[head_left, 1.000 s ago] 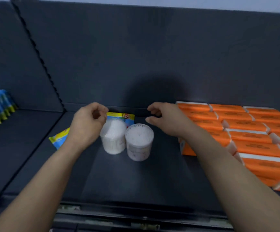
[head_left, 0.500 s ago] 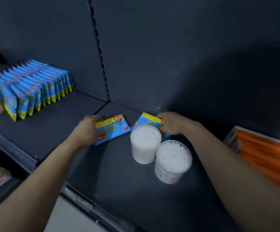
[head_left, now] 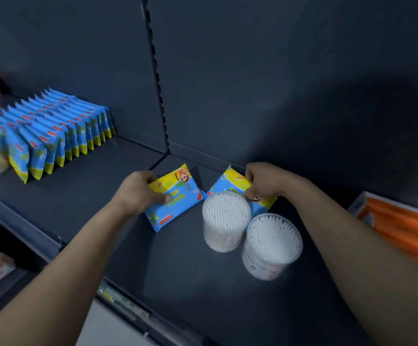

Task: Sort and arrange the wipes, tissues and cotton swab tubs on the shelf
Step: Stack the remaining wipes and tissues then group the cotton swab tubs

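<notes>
— On the right-hand bay of the shelf [head_left: 168, 275], towards the back: what is entered?

— Item one: a first wipes packet [head_left: 178, 206], blue and yellow, lying flat. It is held at its left edge by the left hand [head_left: 138, 193], whose grip is clamped on it. Item two: a second wipes packet [head_left: 230, 183], just beside the first. It is pinched at its upper edge by the right hand [head_left: 263, 183], and that grip is likewise closed on the packet.

— And in front of these?

— Items three and four: a left cotton swab tub [head_left: 225, 221] and a right cotton swab tub [head_left: 271, 245], both upright and close together. The lower part of the second packet is hidden behind the left tub.

— Where is the sorted stock recorded?

— A row of wipes packets [head_left: 60, 136] is stood on edge in the left-hand bay, well apart from the two strays, beyond the slotted upright [head_left: 158, 83]. Orange tissue packs [head_left: 403, 226] are noted at the far right.

— Which step is judged to be in hand?

— The two stray packets are being gathered, presumably for that row. Both must next be lifted clear. The second should be drawn up and back so that the left tub is not toppled. They are then to be carried past the upright, turned on edge and set at the end of the row.
</notes>
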The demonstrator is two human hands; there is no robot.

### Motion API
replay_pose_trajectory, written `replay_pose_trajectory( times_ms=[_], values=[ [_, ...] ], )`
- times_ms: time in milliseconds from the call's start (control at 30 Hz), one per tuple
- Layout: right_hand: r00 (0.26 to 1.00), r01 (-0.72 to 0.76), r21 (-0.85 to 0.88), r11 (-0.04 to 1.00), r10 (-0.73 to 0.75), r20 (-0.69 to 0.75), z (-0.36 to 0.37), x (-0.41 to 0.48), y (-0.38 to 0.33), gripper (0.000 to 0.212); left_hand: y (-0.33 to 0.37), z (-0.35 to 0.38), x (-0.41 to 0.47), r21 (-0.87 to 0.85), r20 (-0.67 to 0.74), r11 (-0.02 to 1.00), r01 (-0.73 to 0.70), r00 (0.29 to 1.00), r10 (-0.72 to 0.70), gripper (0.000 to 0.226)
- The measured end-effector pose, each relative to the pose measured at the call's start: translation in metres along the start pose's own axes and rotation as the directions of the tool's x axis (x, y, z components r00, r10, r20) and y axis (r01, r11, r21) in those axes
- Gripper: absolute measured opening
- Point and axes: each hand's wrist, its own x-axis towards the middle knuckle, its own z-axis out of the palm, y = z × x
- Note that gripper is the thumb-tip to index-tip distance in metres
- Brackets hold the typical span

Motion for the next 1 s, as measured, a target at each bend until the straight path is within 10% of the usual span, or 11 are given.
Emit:
replay_pose_trajectory(
  times_ms=[233,367,600,833,1000],
  values=[
    [0.869,-0.034,0.344,0.938,0.198,-0.454,-0.027,-0.011,-0.04,0.02,-0.011,-0.039,-0.007,-0.466,-0.044,0.882,-0.067,0.998,0.053,0.027],
    [0.831,0.13,0.645,0.753,0.271,-0.485,-0.025,-0.024,-0.101,0.022,-0.026,-0.079,-0.013,-0.571,-0.05,0.811,-0.123,0.992,0.115,0.028],
    [0.904,0.29,0.849,0.441,0.164,-0.394,-0.007,-0.027,-0.23,0.093,-0.096,-0.17,-0.019,-0.62,-0.156,0.76,-0.195,0.98,0.124,0.023],
    [0.884,0.384,0.805,0.452,0.072,-0.462,0.013,0.012,-0.342,0.025,-0.174,-0.244,-0.025,-0.693,-0.201,0.693,-0.2,0.976,0.082,0.015],
    [0.871,0.391,0.824,0.409,0.125,-0.475,0.02,0.06,-0.408,0.035,-0.222,-0.286,-0.012,-0.757,-0.363,0.615,-0.222,0.925,-0.113,0.006]
  ],
)
